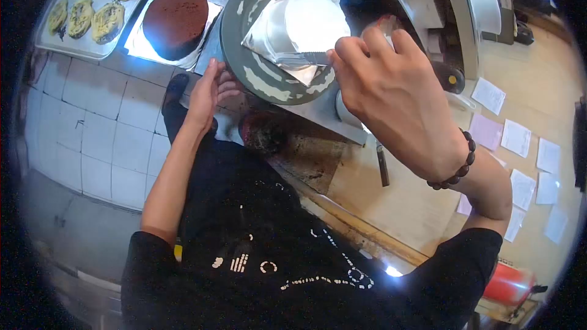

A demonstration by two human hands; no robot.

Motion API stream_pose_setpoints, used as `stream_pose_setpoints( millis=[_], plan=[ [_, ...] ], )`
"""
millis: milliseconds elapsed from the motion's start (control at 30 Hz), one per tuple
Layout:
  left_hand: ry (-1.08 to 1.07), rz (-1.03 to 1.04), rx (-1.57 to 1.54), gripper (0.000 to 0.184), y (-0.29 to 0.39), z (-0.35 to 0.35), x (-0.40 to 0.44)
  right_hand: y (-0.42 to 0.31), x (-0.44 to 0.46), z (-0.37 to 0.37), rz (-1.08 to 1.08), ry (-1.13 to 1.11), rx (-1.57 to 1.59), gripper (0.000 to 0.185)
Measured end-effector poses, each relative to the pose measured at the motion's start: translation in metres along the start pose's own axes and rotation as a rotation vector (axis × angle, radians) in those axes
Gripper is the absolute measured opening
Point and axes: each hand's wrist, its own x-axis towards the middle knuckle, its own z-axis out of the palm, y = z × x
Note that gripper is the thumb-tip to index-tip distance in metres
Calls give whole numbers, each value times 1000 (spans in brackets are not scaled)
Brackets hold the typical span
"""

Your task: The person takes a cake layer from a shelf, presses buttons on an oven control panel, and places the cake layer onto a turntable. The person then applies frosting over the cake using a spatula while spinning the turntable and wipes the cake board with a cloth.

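Several cookies (109,22) on tray (74,51); white cake (315,18) on turntable (232,43).

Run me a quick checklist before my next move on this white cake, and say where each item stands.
1. White cake on its board, over the turntable: ok.
2. Right hand holding the flat tool: ok.
3. Tool's edge touching the cake's side: cannot tell from this angle.
4. Left hand at the turntable's rim: ok; firm contact, cannot tell.
5. Turntable surface clean: not ok, white smears on it.
6. Brown cake apart from the white one: ok.
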Motion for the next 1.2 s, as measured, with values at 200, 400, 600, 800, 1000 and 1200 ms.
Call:
stream_pose_setpoints(
  millis=[200, 400, 600, 800, 1000, 1200],
  plan=[
    [8, -60, 138, 68, 3, 16, -15, -6, -44, 14, 161, -119, 259, 16],
    [-77, 6, 106, 72, -30, 47, -37, -102, -178, 103, 749, -42, 1042, 40],
    [-30, -101, 88, 98, -24, 30, -36, -299, -185, 206, 1604, 319, 1400, 56],
    [-52, -222, 352, 108, -30, 55, -61, -343, -122, 273, 1919, 245, 898, 60],
    [-27, -235, 460, 92, -41, 68, -78, -382, -162, 214, 1832, 140, 1171, 67],
    [39, -123, 566, 60, -29, 69, -53, -410, -198, 160, 1944, 198, 1385, 42]
  ],
)
